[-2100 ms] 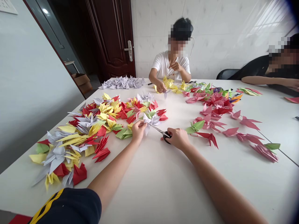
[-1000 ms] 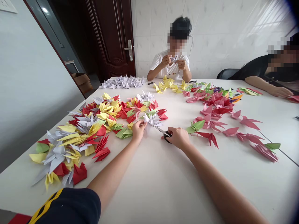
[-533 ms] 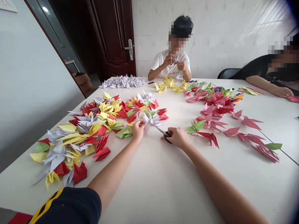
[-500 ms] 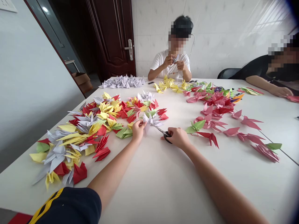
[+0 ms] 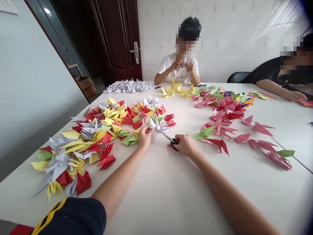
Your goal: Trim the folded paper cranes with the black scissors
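Near the middle of the white table, my left hand [image 5: 145, 136] is closed in a pinch on a white folded-paper crane [image 5: 158, 126]. My right hand [image 5: 184, 143] grips a pair of scissors [image 5: 174, 142] by their black handles. The blades point left and their tips reach the lower edge of the white crane; whether they touch the paper or a thread I cannot tell. Just left of my left hand lie green folded cranes [image 5: 130, 139], and red ones [image 5: 170, 120] sit right behind the white one.
A big heap of mixed paper cranes [image 5: 90, 129] covers the table's left side. White cranes [image 5: 129, 86] and yellow cranes [image 5: 177, 88] lie at the back. Pink and red cranes [image 5: 227, 104] spread over the right. Two people [image 5: 182, 65] sit opposite, one handling something small.
My hands, the white crane and the scissors stay almost in place. Across the table, the person in white has shifted their fingers slightly.
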Action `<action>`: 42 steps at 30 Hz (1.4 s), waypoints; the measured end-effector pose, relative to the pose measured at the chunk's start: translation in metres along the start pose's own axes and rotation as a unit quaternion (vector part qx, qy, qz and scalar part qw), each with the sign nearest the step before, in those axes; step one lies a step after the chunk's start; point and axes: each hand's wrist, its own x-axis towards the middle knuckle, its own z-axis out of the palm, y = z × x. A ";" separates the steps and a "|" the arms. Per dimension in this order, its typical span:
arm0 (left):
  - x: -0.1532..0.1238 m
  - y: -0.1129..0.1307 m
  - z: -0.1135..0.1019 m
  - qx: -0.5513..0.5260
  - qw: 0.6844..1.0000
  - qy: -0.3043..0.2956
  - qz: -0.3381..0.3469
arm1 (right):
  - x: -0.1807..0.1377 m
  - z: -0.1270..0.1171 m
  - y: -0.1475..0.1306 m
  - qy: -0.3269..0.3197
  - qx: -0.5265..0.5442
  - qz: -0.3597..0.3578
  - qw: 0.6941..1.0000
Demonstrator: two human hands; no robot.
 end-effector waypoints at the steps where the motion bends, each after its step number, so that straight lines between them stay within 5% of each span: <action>1: 0.000 0.000 0.000 0.001 1.000 0.000 0.003 | 0.000 0.000 0.000 -0.005 0.011 0.004 1.000; 11: -0.003 0.003 0.001 0.004 1.000 -0.006 0.011 | -0.001 -0.004 0.001 0.032 -0.029 -0.012 0.999; 42: -0.002 0.006 0.002 0.018 0.999 -0.007 0.029 | -0.001 -0.017 -0.001 0.004 -0.121 -0.036 0.992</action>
